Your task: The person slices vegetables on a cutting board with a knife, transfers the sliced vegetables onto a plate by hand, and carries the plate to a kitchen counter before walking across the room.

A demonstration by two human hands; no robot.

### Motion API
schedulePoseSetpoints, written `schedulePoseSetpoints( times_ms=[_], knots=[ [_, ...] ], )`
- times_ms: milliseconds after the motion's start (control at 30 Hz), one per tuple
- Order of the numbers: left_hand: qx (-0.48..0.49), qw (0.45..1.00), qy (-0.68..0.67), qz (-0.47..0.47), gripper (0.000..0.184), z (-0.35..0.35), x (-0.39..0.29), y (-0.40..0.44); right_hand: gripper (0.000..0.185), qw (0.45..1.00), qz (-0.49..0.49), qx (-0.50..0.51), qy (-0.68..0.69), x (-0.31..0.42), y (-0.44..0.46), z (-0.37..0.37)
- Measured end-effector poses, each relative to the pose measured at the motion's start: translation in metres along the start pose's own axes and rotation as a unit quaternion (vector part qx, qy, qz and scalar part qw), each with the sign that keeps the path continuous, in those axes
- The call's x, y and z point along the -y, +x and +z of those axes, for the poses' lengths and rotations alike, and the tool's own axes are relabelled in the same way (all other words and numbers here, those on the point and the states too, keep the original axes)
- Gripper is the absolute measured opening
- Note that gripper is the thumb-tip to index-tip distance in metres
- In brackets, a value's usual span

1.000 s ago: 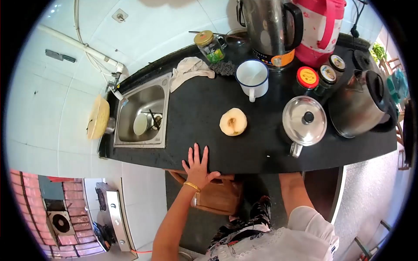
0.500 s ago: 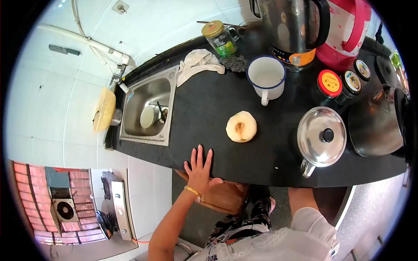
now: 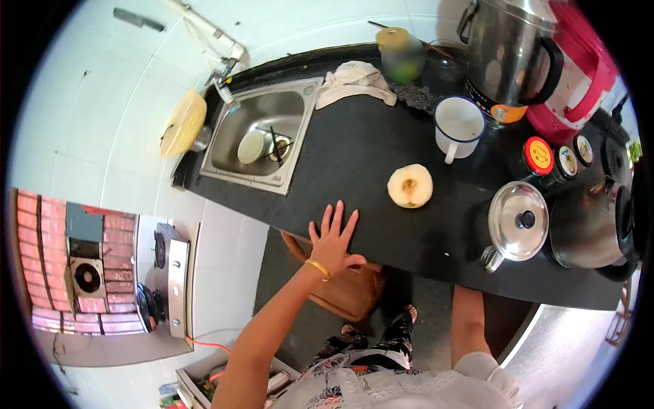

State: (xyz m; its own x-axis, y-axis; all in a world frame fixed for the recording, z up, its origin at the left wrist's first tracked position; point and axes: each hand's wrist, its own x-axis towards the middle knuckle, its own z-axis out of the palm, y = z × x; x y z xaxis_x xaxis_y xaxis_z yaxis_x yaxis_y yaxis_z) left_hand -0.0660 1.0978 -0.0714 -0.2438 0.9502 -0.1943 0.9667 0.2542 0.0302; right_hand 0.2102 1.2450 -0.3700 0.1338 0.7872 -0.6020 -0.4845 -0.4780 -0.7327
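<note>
Evidently only the viewpoint has shifted: the counter [image 3: 381, 235] now slants more steeply across the view, while its contents keep their places. Left hand [image 3: 332, 247] remains laid on the counter at its near edge, palm down, fingers spread, thumb out to the side, gripping nothing. Right forearm [image 3: 468, 320] runs beneath the counter; the right hand is hidden, and whether it is spread or pinching anything cannot be told. Fruit [image 3: 410, 186], pale with a brown core, sits on the counter between sink [image 3: 297, 140] and pot [image 3: 518, 225], below mug [image 3: 460, 129], apart from all three. Accordingly, the fruit is judged untouched, its handling no further advanced
</note>
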Motion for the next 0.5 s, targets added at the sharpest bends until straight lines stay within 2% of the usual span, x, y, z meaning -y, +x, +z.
schedulePoseSetpoints(
  times_ms=[133, 233, 300, 367, 433, 500],
  knots=[
    [-0.002, 1.0, -0.007, 0.002, 0.094, 0.004, 0.003, 0.0, 0.033, 0.999, -0.043, 0.006, 0.01, 0.026, -0.035, -0.013],
    [0.018, 0.999, -0.031, -0.008, 0.089, -0.006, 0.003, -0.002, 0.033, 0.995, -0.09, -0.015, -0.046, 0.038, -0.085, -0.041],
    [0.016, 0.998, -0.054, 0.002, 0.089, -0.001, 0.005, -0.002, 0.035, 0.962, -0.144, -0.086, -0.214, 0.033, -0.111, -0.08],
    [-0.015, 0.997, -0.076, -0.006, 0.087, 0.004, 0.004, -0.005, 0.037, 0.934, -0.177, -0.053, -0.307, 0.022, -0.12, -0.14],
    [-0.07, 0.992, -0.101, -0.032, 0.084, 0.007, -0.003, -0.012, 0.041, 0.95, -0.109, -0.081, -0.28, 0.067, -0.208, -0.101],
    [-0.144, 0.979, -0.129, -0.061, 0.08, 0.008, -0.016, -0.042, 0.042, 0.868, -0.172, -0.036, -0.464, 0.071, -0.236, -0.123]
  ],
)
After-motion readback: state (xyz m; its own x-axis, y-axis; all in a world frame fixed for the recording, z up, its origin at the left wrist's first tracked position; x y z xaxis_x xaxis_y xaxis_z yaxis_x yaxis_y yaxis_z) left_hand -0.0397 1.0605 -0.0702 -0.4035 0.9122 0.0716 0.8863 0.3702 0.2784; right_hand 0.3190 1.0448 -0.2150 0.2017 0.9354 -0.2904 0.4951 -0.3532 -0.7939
